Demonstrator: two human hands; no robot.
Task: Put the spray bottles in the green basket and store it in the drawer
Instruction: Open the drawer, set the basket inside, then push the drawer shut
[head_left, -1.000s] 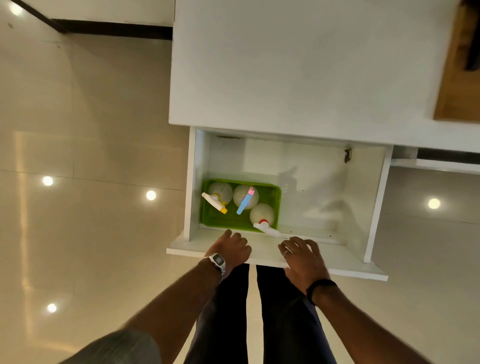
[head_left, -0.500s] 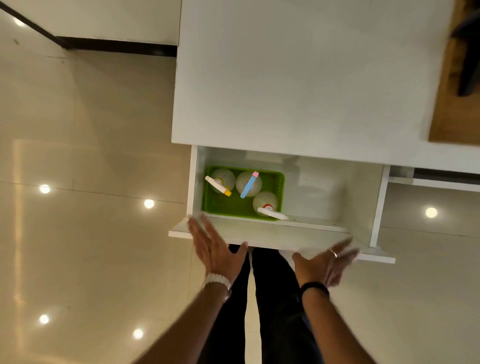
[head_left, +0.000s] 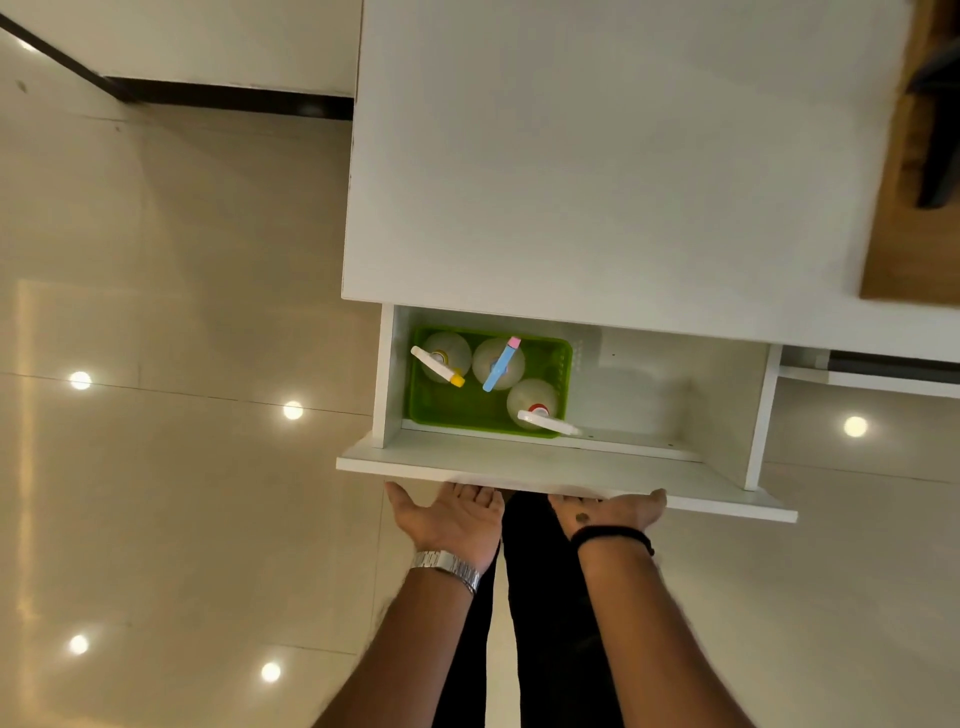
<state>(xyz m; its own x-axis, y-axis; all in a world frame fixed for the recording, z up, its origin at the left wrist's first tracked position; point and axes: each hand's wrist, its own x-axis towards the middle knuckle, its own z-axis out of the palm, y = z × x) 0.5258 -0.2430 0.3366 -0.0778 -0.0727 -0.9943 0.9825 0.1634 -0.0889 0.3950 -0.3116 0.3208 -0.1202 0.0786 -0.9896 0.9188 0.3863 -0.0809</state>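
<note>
Now pushing shut: left hand and right hand flat against the drawer front, palms spread, gripping nothing. Centre frame, green basket tucked into the drawer's left end, three spray bottles upright inside.

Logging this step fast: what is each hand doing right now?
Left hand: open, holding nothing, fingers hidden under the drawer front.
Right hand: open, holding nothing, against the same front.
</note>
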